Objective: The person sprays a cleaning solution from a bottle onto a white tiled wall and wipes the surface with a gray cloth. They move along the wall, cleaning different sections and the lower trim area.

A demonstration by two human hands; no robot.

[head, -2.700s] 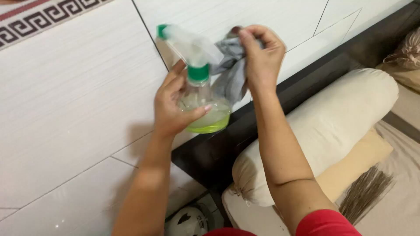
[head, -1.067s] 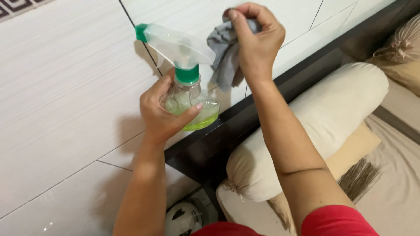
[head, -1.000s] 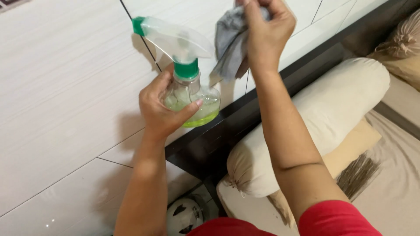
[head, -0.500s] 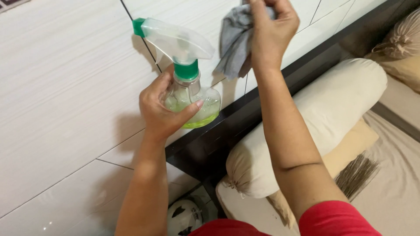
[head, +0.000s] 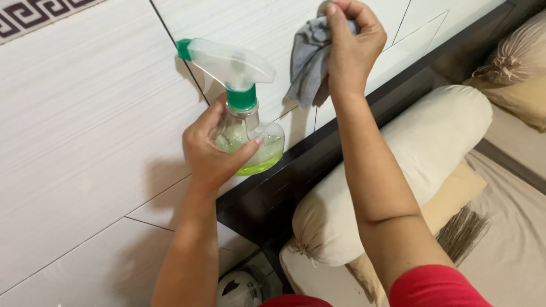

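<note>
The left hand [head: 213, 150] wraps its fingers around the spray bottle [head: 242, 113], held just left of the cloth [head: 307, 59], a little green liquid remaining. The right hand [head: 352, 42] grips the grey cloth against the tiled wall [head: 85, 125], apparently mid-wipe. Wetness or cleaned patches are hard to make out. The bolster [head: 398, 170] lies below the cloth.
</note>
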